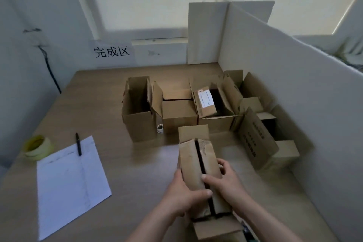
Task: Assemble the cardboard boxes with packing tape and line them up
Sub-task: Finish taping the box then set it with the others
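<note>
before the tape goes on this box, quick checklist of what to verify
1. Both hands on the box: ok, left hand and right hand hold the box from either side.
2. Flaps folded down: ok.
3. Seam closed: not ok, a dark gap runs between the flaps.
4. Tape within reach: cannot tell, tape roll sits far left on the table, and both hands are busy.
5. Space in the row of boxes: ok, bare table at its left.
</note>
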A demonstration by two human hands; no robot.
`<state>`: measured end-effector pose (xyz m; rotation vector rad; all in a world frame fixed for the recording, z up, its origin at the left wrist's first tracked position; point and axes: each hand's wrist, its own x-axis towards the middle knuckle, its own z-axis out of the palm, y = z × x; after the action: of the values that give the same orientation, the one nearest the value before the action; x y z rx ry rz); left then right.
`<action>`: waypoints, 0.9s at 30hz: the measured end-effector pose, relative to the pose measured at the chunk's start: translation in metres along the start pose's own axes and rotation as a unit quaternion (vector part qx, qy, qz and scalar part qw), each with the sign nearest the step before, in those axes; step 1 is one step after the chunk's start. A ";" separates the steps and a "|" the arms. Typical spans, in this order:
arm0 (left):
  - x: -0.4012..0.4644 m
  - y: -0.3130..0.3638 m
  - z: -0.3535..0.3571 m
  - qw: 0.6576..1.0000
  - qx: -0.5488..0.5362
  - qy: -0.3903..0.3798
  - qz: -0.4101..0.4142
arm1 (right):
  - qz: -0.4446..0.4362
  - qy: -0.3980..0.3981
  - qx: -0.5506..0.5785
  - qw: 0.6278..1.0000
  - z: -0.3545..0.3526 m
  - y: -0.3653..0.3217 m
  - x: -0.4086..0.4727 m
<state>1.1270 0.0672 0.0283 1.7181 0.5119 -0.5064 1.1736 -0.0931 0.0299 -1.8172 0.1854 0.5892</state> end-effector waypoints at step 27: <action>0.065 0.100 0.119 0.976 0.199 0.080 -0.042 | -0.139 0.139 -0.306 0.932 -0.127 -0.029 0.049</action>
<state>1.2305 -0.0645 0.0459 2.1401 0.6305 -0.5605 1.2661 -0.1937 0.0587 -2.4794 -0.0810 0.1870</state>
